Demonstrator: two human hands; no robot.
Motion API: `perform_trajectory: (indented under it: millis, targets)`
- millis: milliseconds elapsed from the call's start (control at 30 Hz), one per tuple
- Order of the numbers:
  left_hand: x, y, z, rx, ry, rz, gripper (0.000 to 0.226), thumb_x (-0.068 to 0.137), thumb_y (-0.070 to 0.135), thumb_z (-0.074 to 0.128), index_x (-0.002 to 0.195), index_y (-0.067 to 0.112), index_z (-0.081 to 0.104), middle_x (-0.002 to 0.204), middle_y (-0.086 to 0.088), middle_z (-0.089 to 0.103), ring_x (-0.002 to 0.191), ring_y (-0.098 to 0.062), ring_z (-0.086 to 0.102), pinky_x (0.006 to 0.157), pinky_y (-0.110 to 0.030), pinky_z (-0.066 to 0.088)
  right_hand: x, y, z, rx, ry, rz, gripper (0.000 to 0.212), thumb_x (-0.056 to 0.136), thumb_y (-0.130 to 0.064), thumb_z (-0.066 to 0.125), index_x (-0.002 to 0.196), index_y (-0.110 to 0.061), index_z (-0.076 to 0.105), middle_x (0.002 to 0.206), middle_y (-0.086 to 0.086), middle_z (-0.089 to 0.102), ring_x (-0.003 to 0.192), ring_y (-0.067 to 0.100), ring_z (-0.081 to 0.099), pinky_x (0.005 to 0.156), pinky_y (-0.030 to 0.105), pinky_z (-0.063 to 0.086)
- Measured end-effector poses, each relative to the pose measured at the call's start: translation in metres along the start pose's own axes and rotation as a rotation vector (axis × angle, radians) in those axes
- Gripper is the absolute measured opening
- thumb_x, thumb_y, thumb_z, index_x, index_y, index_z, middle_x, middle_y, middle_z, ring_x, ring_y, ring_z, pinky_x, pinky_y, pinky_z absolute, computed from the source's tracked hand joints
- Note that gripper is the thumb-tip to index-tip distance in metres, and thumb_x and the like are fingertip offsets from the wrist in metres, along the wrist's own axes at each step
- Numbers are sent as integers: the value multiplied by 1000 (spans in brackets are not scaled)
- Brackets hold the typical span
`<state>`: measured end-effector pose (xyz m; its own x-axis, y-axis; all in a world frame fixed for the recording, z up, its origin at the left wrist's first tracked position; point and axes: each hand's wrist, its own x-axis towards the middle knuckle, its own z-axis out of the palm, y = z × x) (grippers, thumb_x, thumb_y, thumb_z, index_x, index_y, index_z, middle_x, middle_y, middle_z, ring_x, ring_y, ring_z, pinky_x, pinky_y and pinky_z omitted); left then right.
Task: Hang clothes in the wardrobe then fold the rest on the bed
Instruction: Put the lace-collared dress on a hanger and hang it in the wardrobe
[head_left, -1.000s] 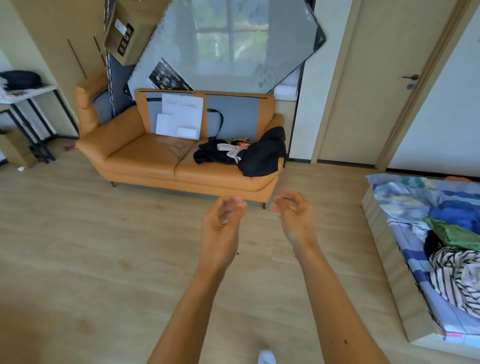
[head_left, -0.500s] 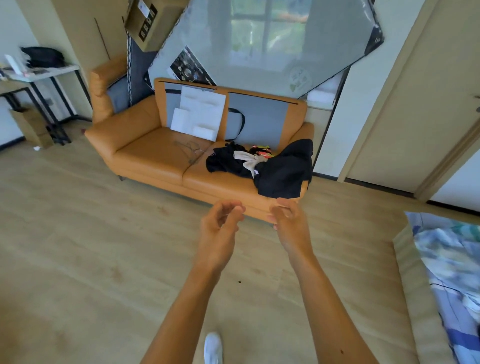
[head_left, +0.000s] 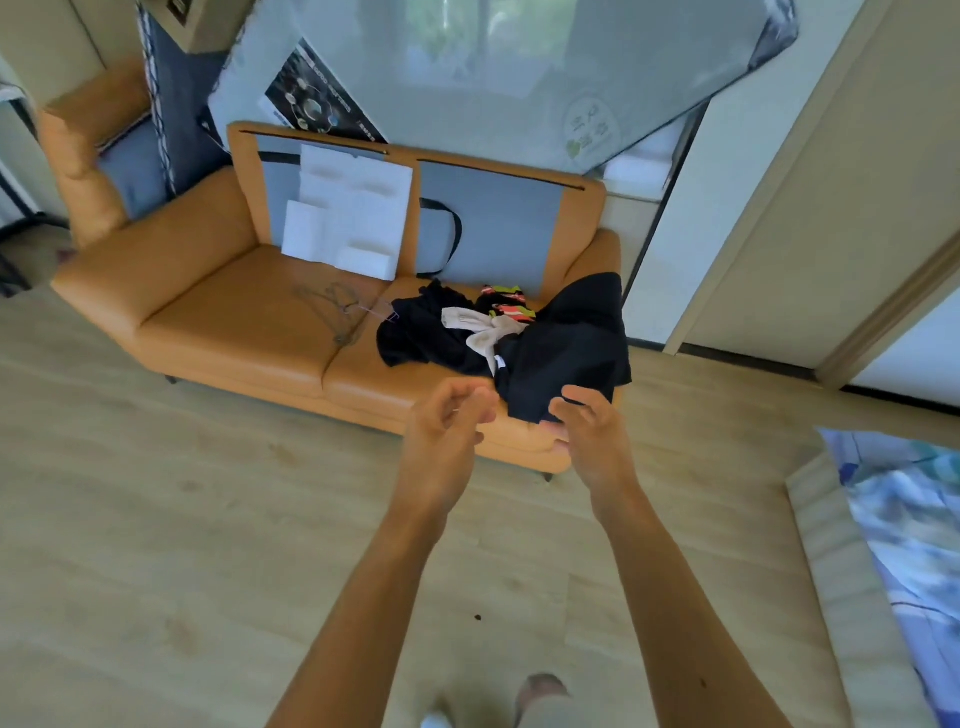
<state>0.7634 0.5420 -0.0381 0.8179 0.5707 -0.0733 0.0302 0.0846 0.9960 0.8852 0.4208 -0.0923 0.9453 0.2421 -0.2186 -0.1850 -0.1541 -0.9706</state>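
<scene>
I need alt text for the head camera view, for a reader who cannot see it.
Two bare hands, left and right, reach empty toward a pile of clothes on the right seat of an orange sofa. Wire hangers lie on the left seat. A bed edge shows at the right, on a wooden floor.

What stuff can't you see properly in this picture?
- Head view: the bed is cut off by the right edge and blurred.
- The wire hangers on the sofa are too thin to count.
- The right hand hides the black garment's lower edge.
</scene>
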Motion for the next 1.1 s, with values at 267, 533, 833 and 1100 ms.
perform_trajectory:
  millis: [267, 533, 833, 1100]
  targets:
    - [144, -15, 16, 62, -71, -81, 20, 86, 39, 60, 98, 25, 70, 94, 5, 75, 97, -18, 70, 83, -35, 52, 144, -7, 49, 66, -15, 80, 16, 97, -13, 61, 97, -28, 57, 95, 1, 69, 91, 25, 72, 97, 56, 50]
    - [314, 1, 25, 120, -54, -83, 14, 101, 24, 57, 97, 25, 70, 105, -7, 74, 98, -20, 68, 88, -39, 53, 315, -38, 108, 39, -88, 73, 11, 89, -22, 66, 95, -30, 63, 102, 9, 73, 84, 19, 75, 91, 54, 54]
    - [486, -24, 16, 138, -63, -182, 15, 101, 23, 55, 101, 21, 69, 104, -4, 74, 99, -20, 69, 85, -36, 54, 456, -34, 172, -9, -120, 183, 29, 80, -27, 64, 106, -16, 65, 88, 1, 69, 73, 12, 69, 62, 25, 53]
    - [647, -61, 15, 236, -203, -303, 16, 100, 24, 56, 89, 24, 68, 100, -7, 74, 98, -26, 69, 95, -48, 53, 568, -14, 223, -66, 24, 291, 18, 88, -19, 63, 88, -35, 70, 92, 2, 75, 85, 18, 72, 84, 40, 55]
